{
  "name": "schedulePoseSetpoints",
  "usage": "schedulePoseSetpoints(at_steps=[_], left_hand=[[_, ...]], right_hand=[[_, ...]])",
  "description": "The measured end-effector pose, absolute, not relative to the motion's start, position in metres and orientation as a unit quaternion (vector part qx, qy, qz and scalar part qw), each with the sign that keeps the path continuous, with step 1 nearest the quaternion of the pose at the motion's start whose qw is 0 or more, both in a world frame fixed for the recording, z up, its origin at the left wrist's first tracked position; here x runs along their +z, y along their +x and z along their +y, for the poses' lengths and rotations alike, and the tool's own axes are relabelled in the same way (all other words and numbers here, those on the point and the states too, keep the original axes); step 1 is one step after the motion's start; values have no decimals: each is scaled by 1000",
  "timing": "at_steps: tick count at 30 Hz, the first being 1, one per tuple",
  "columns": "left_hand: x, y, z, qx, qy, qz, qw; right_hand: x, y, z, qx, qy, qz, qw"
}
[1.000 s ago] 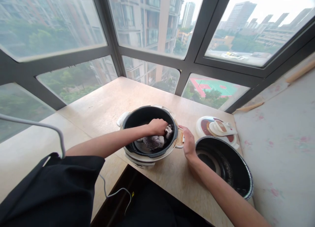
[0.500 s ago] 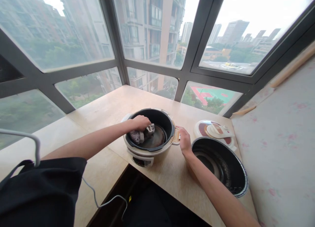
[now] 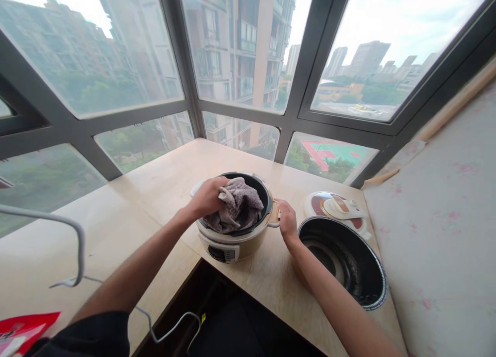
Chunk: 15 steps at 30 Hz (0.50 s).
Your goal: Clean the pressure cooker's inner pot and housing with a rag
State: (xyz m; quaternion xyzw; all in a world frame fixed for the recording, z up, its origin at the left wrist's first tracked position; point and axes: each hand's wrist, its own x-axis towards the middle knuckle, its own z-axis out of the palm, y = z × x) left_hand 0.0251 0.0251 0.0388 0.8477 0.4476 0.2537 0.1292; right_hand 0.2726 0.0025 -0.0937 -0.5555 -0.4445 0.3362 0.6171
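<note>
Holding cloth (image 3: pixel 243 204) in left hand (image 3: pixel 210 197), over cooker's rim (image 3: pixel 233 240), near counter edge (image 3: pixel 260 300)

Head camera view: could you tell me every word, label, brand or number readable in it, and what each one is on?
No text can be read for certain.
Front panel of the cooker: markings too small to read.
Lid: faint marks on its handle, too small and blurred.
Red packet: printing cut off by the picture's edge, not readable.
</note>
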Motion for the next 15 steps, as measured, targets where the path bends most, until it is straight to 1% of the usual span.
schedulePoseSetpoints(at_steps=[4,7,9,12,14,15], left_hand=[[45,15,-5,472,729,462,180],[44,8,-25,576,635,479,187],[38,2,-34,635,582,487,145],[22,-14,-38,713,496,496,24],[9,-28,-38,738,438,511,-46],[1,-37,-37,734,430,524,-48]], right_hand=[[-92,272,2,336,-558,-443,617],[-92,272,3,347,-558,-434,617],[-92,272,4,348,-558,-431,618],[-94,272,4,342,-562,-430,618],[-95,272,4,340,-566,-430,616],[-95,272,4,339,-567,-430,615]])
